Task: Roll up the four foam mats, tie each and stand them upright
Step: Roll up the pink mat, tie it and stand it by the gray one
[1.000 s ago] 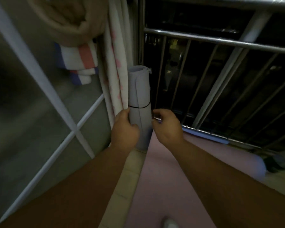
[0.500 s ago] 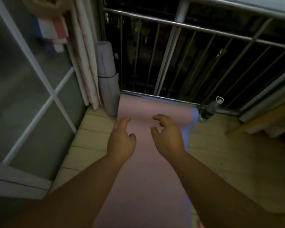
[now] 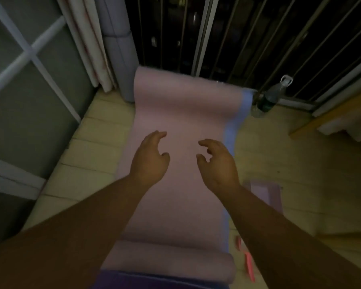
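Note:
A pink foam mat (image 3: 181,105) lies unrolled on the floor, running from the railing toward me, with its near end curled into a roll (image 3: 171,261). A blue mat edge (image 3: 236,122) shows under its right side. A grey rolled mat (image 3: 121,55) stands upright in the far left corner beside the curtain. My left hand (image 3: 150,159) and my right hand (image 3: 217,161) hover over the middle of the pink mat, fingers loosely curled, holding nothing.
A metal railing (image 3: 202,34) closes the far side. A plastic bottle (image 3: 269,97) stands at its foot, right of the mat. A glass door (image 3: 29,80) and curtain (image 3: 88,38) are on the left. A small pink piece (image 3: 265,192) and red strips (image 3: 247,259) lie on the floor at right.
Both hands have let go of the upright grey roll and drawn back over the pink mat. My view has dropped toward the floor.

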Available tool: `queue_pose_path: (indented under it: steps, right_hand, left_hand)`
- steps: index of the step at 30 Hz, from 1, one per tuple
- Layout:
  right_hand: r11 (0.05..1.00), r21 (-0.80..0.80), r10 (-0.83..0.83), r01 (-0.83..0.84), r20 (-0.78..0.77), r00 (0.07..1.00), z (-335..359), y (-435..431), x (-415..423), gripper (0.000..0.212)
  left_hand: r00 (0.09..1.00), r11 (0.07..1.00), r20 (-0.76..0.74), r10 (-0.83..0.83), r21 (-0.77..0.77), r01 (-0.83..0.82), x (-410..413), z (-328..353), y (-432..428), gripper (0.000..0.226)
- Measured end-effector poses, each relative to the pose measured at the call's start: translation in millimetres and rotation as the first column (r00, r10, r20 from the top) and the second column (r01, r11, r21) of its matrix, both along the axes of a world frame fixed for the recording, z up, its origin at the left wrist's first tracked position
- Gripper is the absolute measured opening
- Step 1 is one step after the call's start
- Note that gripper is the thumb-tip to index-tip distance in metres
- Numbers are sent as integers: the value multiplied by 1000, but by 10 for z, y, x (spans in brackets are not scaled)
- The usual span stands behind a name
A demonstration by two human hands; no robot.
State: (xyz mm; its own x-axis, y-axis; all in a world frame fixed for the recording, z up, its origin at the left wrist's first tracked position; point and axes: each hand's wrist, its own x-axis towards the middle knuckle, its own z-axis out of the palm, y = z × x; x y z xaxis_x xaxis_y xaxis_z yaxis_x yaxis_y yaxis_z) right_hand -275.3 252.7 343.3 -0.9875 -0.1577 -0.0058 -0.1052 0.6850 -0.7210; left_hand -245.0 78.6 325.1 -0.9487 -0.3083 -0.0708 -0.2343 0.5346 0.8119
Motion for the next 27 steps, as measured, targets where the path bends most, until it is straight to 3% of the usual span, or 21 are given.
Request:
queue_pose_path:
  steps: [8,15,27]
  right_hand:
    - [1000,-24,-15,17,53,998,-1442,526,343,32]
    - [998,-32,-49,49,7,999,-2476,672,405,32]
    - [992,-90,-95,88,-77,992,-3348,515,264,32]
  left_hand:
    - [998,1000,68,12,24,-14,344,-1399,496,54]
    - [998,999,57,-19,-25,20,332,-2312,551,53]
    - [998,995,1,-67,-69,67,180,-3112,566,53]
